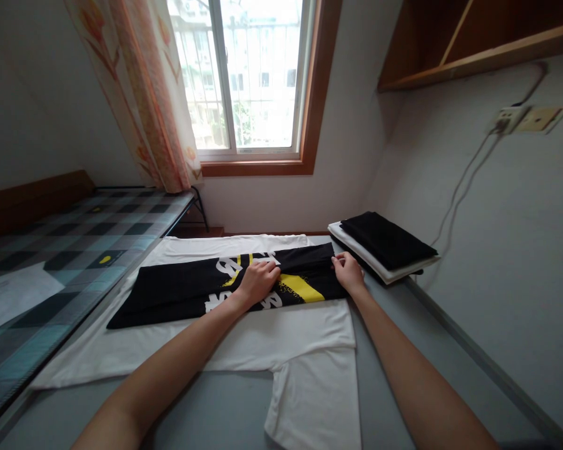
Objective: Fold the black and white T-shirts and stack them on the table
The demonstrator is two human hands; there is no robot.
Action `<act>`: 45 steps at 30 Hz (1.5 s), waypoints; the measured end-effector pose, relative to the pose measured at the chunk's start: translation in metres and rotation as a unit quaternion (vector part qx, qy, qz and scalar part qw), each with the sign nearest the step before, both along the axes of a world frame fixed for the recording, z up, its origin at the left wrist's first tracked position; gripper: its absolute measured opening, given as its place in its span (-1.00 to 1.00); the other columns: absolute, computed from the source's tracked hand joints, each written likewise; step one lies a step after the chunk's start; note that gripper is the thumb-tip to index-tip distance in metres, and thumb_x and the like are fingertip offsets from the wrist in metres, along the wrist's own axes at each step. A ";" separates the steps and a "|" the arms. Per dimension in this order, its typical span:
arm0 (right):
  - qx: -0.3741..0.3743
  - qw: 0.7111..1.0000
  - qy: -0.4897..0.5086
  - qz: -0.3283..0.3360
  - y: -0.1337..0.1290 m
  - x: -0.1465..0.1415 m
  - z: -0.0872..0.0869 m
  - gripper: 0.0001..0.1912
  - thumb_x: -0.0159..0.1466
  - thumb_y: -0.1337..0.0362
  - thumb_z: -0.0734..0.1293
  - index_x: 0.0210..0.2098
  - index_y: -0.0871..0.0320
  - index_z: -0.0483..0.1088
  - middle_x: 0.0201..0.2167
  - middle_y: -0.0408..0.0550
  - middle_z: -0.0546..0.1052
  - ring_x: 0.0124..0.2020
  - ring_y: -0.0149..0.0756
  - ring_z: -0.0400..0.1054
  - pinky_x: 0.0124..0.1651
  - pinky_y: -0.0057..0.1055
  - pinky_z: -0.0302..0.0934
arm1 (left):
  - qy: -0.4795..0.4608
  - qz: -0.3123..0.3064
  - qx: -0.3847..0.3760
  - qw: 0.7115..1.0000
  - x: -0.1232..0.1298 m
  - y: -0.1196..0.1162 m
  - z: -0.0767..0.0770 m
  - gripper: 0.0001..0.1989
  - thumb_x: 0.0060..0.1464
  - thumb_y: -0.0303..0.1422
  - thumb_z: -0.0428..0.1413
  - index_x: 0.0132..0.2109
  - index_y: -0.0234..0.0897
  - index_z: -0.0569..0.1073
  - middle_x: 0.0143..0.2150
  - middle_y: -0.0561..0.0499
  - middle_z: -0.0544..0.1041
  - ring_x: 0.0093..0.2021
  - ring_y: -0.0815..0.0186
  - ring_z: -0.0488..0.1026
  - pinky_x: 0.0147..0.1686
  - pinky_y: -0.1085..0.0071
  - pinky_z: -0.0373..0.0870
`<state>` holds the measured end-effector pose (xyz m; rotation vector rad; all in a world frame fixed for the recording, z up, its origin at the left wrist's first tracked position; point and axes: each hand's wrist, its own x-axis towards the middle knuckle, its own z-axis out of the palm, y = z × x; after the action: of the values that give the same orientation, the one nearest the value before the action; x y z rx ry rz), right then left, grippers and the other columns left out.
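A black garment (178,290) with white and yellow print lies folded into a long strip on top of a spread white shirt (309,337). My left hand (258,282) rests on the middle of the strip, its fingers curled and closed on the black cloth. At the strip's right end, my right hand (347,270) pinches the edge of the same garment between thumb and fingers. One sleeve of the white shirt reaches toward the front of the table.
A stack of folded black and white clothes (387,244) sits at the table's back right, by the wall. On the left is a bed with a checked mattress (122,219) and a paper sheet (16,294). A cable (464,175) hangs along the right wall.
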<state>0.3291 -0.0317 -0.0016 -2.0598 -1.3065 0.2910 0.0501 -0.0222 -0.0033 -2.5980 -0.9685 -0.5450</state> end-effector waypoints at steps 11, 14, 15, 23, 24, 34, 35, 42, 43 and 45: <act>0.054 0.976 -0.212 -0.004 -0.023 -0.016 0.009 -0.74 0.27 0.27 0.19 -0.16 0.14 0.47 -0.13 0.13 0.51 -0.07 -0.02 0.32 -0.05 -0.17 0.10 | -0.038 0.035 -0.069 0.996 0.002 0.000 -0.003 -0.81 0.27 -0.36 -0.03 -0.22 -0.26 0.47 -0.23 -0.10 0.48 -0.21 0.19 0.43 -0.23 0.29 0.33; 0.127 0.956 -0.240 0.109 -0.026 -0.039 0.012 -0.64 0.34 0.17 0.15 -0.02 0.14 0.45 0.04 0.14 0.45 0.05 -0.05 0.28 0.06 -0.20 0.10 | -0.040 0.025 -0.090 0.995 0.002 -0.003 0.002 -0.79 0.29 -0.31 -0.04 -0.22 -0.27 0.46 -0.22 -0.11 0.48 -0.21 0.20 0.43 -0.23 0.30 0.34; 0.140 0.945 -0.247 0.161 -0.025 -0.048 0.011 -0.60 0.36 0.14 0.13 0.04 0.14 0.43 0.11 0.13 0.42 0.11 -0.07 0.25 0.11 -0.22 0.09 | -0.043 0.018 -0.093 0.995 0.002 -0.004 0.003 -0.76 0.30 -0.29 -0.05 -0.22 -0.27 0.46 -0.22 -0.11 0.47 -0.21 0.20 0.43 -0.22 0.30 0.34; -0.026 0.909 -0.302 0.285 -0.014 -0.074 -0.009 -0.32 0.39 -0.13 -0.03 0.35 0.07 0.13 0.39 0.04 0.10 0.39 -0.10 -0.07 0.33 -0.10 -0.14 | -0.150 0.030 -0.150 0.977 0.000 -0.002 0.001 -0.66 0.35 -0.22 -0.15 -0.21 -0.23 0.47 -0.24 -0.07 0.44 -0.19 0.25 0.41 -0.13 0.32 0.34; -0.044 0.911 -0.300 0.280 -0.013 -0.071 -0.010 -0.31 0.39 -0.14 -0.05 0.36 0.06 0.10 0.40 0.03 0.09 0.39 -0.11 -0.08 0.34 -0.09 -0.16 | -0.164 0.042 -0.152 0.974 0.000 -0.002 0.000 -0.66 0.34 -0.21 -0.14 -0.17 -0.23 0.48 -0.20 -0.08 0.44 -0.15 0.23 0.41 -0.09 0.30 0.34; -0.059 0.914 -0.294 0.274 -0.012 -0.064 -0.011 -0.32 0.39 -0.12 -0.05 0.37 0.04 0.09 0.40 0.00 0.06 0.40 -0.15 -0.10 0.36 -0.06 -0.18 | -0.091 -0.013 -0.170 0.981 -0.080 -0.009 0.002 -0.57 0.21 -0.15 0.08 0.18 -0.14 0.39 0.13 -0.14 0.38 0.11 0.14 0.34 0.15 0.17 0.27; -0.058 0.913 -0.295 0.275 -0.011 -0.064 -0.012 -0.33 0.39 -0.11 -0.04 0.37 0.05 0.10 0.40 0.00 0.07 0.40 -0.14 -0.10 0.35 -0.06 -0.17 | -0.074 -0.029 -0.168 0.983 -0.098 -0.011 0.005 -0.61 0.23 -0.18 0.07 0.16 -0.14 0.41 0.13 -0.14 0.39 0.12 0.16 0.34 0.15 0.20 0.27; -0.034 0.916 -0.292 0.273 -0.011 -0.063 -0.015 -0.36 0.39 -0.07 0.00 0.34 0.07 0.15 0.38 0.03 0.12 0.38 -0.12 -0.04 0.34 -0.05 -0.14 | -0.007 0.077 -0.134 0.988 -0.233 -0.030 0.026 -0.69 0.21 -0.33 0.02 0.07 -0.14 0.48 0.03 -0.10 0.49 0.00 0.20 0.44 0.08 0.20 0.34; -0.031 0.917 -0.291 0.273 -0.011 -0.063 -0.015 -0.37 0.39 -0.06 0.01 0.34 0.07 0.16 0.38 0.04 0.13 0.38 -0.12 -0.04 0.34 -0.05 -0.13 | -0.004 0.099 -0.136 0.986 -0.249 -0.034 0.030 -0.69 0.19 -0.34 0.02 0.05 -0.14 0.49 0.01 -0.11 0.50 -0.01 0.20 0.45 0.08 0.20 0.35; -0.029 0.918 -0.289 0.271 -0.012 -0.064 -0.014 -0.38 0.39 -0.04 0.02 0.33 0.07 0.18 0.37 0.04 0.14 0.38 -0.12 -0.03 0.34 -0.06 -0.13 | -0.005 0.129 -0.142 0.981 -0.273 -0.042 0.036 -0.66 0.14 -0.32 0.04 0.05 -0.13 0.50 0.02 -0.10 0.50 -0.01 0.18 0.45 0.08 0.20 0.36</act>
<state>0.2652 -0.0438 -0.0160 -1.8548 -2.2561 -0.0605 -0.2230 -0.0646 0.0332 -2.6489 -1.4551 -0.3751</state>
